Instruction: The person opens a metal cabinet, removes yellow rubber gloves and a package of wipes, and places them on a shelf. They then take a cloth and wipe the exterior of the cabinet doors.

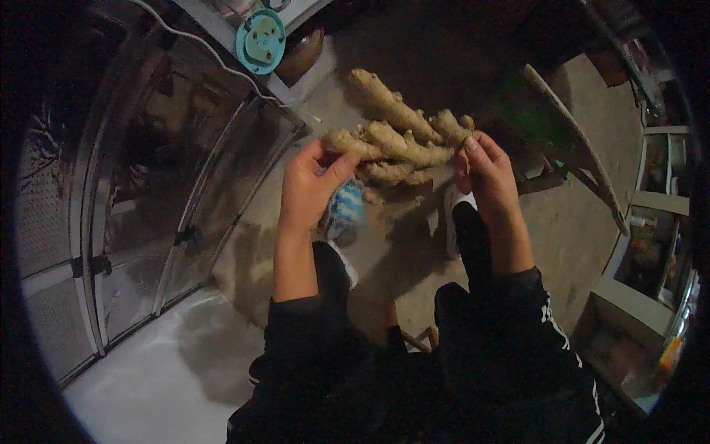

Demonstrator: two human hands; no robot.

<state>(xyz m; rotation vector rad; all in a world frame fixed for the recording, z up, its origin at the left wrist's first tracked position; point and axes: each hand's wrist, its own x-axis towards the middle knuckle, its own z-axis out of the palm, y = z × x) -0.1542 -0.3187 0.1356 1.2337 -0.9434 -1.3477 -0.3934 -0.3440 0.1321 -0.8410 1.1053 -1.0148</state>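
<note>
A large branching ginger root (399, 139) is held up in front of me, spanning the gap between both hands. My left hand (316, 177) grips its left end, the thumb on top and the fingers behind. At the opposite end, my right hand (488, 166) pinches the ginger between thumb and fingers. Several knobby lobes show, the longest pointing to the upper left. Below my left hand, partly hidden by it, is a blue and white item (348, 205) that I cannot name.
Framed glass or mesh panels (188, 194) stand on the left. A turquoise plastic dish (260, 41) is at the top, beside a white cable (213, 53). A long wooden pole (577, 127) slants at the right, near shelves (660, 205) holding several items.
</note>
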